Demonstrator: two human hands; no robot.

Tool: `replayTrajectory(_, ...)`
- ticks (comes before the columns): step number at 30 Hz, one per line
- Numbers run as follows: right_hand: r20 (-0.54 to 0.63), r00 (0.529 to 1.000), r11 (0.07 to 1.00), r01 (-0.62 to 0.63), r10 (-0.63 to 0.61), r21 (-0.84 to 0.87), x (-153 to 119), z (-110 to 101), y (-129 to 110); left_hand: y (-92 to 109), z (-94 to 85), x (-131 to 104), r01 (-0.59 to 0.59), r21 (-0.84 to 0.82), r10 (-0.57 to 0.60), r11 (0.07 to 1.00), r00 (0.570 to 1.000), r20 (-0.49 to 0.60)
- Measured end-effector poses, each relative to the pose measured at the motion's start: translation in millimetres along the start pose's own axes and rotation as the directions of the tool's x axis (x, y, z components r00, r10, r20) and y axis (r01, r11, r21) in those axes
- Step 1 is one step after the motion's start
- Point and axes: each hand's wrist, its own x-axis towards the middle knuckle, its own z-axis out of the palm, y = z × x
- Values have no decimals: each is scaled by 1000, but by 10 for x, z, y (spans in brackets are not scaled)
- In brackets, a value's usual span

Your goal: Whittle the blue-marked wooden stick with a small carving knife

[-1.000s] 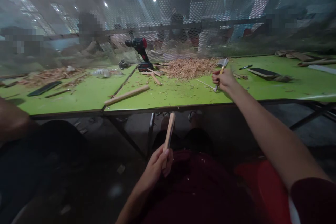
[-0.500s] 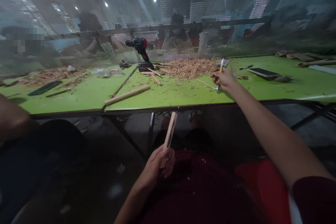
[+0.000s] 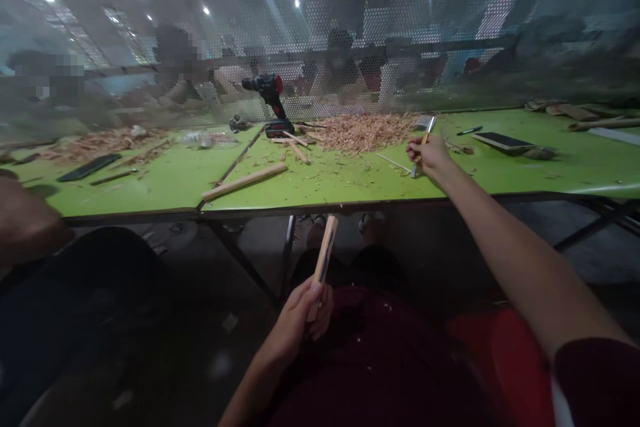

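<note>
Low in front of my body, my left hand is closed around the lower end of a wooden piece. This flat, pale stick points upward and has a dark blue marking along one face. Out over the green table, my right hand grips a slim knife with a yellowish handle. Its bright narrow part points up and away, and a metallic end shows below the fingers. Close to that hand lies a thin light stick. A heap of wood shavings is to its left.
A cordless drill stands on the green table, before a perforated screen. A round wooden rod lies near the front edge. At right are a dark flat slab and a pen. Another person's arm is at left.
The knife in my right hand has tipped a little to the right. My left hand keeps the wooden piece nearly still, and the view has shifted slightly.
</note>
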Motion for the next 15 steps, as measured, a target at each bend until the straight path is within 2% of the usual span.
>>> replayTrajectory(7,19,999,999,-31,31,34,8,6,-26,-16,-13,-14,17,59,-16,998,999,-30)
replayTrajectory(15,24,997,998,-69,69,-3,102,59,2,-64,-62,-6,8,71,-4,997,999,-44)
